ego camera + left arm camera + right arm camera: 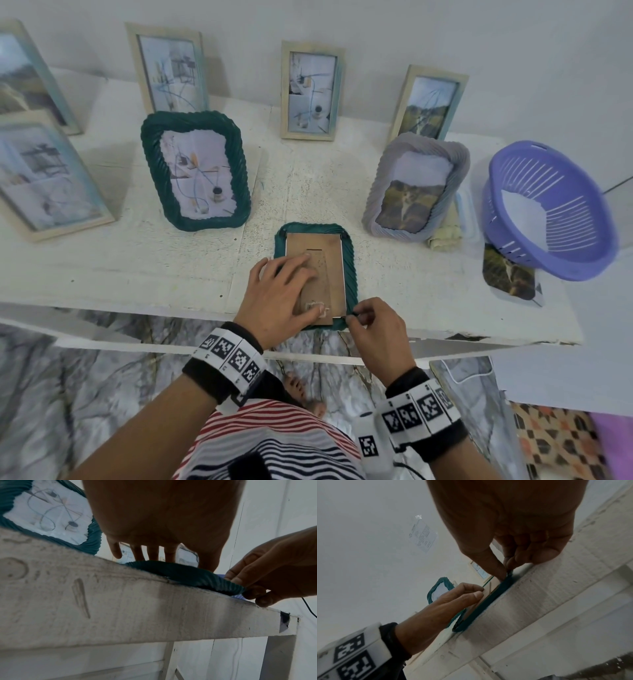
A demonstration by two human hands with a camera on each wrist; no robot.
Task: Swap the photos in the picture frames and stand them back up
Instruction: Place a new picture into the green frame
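At the near edge of the white bench [137,267] a dark green frame [350,260] lies face down, its brown backing board [325,253] turned up. The person's left hand [274,294] lies flat on that board, fingers spread and straight, pressing it down. The right hand [376,329] is at the frame's near right corner, where thumb and forefinger are drawn together in a pinching grip on the green rim; the right wrist view shows the thumb tip at the rim beside the board's edge.

Behind, a second green frame [195,171] stands upright with a pale sketch-like photo in it. To the right a grey ribbed frame [416,186] stands tilted back, showing a brown landscape photo, with a folded yellowish cloth [445,236] at its foot. Pale wooden frames stand along the wall. A purple plastic colander [548,209] sits tipped at the right end of the bench, its rim resting on a loose landscape photo [507,277] lying flat.
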